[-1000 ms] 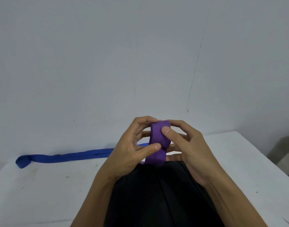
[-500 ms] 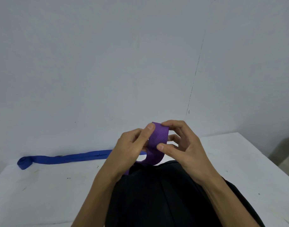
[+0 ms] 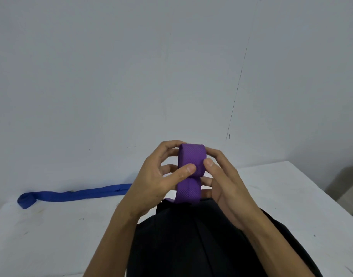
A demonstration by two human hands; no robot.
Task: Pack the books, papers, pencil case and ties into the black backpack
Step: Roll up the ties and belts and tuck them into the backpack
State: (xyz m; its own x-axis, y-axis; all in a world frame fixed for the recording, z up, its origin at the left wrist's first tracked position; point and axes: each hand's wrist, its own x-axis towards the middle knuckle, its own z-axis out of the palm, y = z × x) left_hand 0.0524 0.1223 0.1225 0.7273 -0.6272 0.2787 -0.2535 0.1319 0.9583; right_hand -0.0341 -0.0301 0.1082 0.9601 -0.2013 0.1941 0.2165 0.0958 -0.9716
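A pale wall backs the white bench (image 3: pixel 281 188). Above the black backpack (image 3: pixel 191 240), left hand (image 3: pixel 151 182) and right hand (image 3: pixel 225 184) both grip the half-rolled purple tie (image 3: pixel 191 156). The blue tie (image 3: pixel 75 194) lies unpacked; books, papers and pencil case aren't visible.

Pale grey wall (image 3: pixel 111 76) with thin crack (image 3: pixel 238 92), scuffed white table (image 3: pixel 281 186)

Purple, blue, black on white

The purple tie (image 3: pixel 191 162) shows fine diagonal ribbing; the blue tie (image 3: pixel 75 194) is plain; the backpack (image 3: pixel 191 240) is black; the table (image 3: pixel 41 236) is white.
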